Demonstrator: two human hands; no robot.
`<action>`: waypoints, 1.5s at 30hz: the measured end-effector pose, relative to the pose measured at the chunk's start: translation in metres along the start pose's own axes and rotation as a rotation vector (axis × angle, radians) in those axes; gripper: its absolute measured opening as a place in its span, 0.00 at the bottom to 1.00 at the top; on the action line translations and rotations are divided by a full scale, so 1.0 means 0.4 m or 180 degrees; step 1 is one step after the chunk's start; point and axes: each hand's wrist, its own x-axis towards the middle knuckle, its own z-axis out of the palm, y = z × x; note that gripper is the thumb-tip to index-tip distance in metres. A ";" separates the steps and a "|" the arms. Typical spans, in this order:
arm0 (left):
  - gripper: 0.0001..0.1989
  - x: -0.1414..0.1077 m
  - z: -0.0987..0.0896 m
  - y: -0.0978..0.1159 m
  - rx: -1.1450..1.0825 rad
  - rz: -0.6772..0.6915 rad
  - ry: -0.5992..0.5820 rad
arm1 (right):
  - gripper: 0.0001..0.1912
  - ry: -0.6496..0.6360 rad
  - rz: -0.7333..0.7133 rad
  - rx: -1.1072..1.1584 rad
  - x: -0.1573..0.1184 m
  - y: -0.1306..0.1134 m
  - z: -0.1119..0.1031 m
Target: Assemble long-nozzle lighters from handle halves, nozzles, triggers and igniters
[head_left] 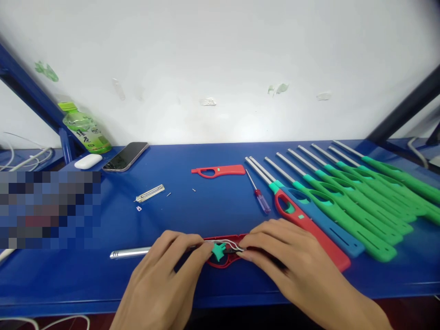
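At the front of the table lies a red gas lighter (222,264) with its casing opened, its metal tube (128,252) pointing left. Inside it show a green trigger (218,251), a thin white wire (225,241) and a small black part (231,250). My left hand (168,270) is closed around the lighter where the tube meets the handle, thumb and fingertips by the trigger. With fingers pinched at the handle side, my right hand (292,256) grips the lighter near the black part and wire. The handle's far end is hidden beneath it.
A red casing half (227,171) and a screwdriver (262,200) lie behind. Assembled green lighters (354,224), a blue one (330,224) and a red one (319,236) fill the right. Leftward are a clear fuel tank (150,193), a pin (168,194), a phone (126,156) and a bottle (87,130).
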 end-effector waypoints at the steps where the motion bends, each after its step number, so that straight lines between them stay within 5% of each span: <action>1: 0.24 0.000 0.001 0.002 0.0014 0.0014 -0.0058 | 0.07 -0.0015 -0.0005 -0.0004 0.000 0.001 0.000; 11: 0.13 0.023 -0.009 0.029 -0.0369 -0.0604 0.0479 | 0.08 0.0091 -0.0100 -0.0095 0.003 0.001 0.000; 45: 0.10 0.053 0.027 0.062 -0.1141 -0.0718 0.0655 | 0.10 0.0378 -0.0609 0.0042 0.004 -0.002 -0.013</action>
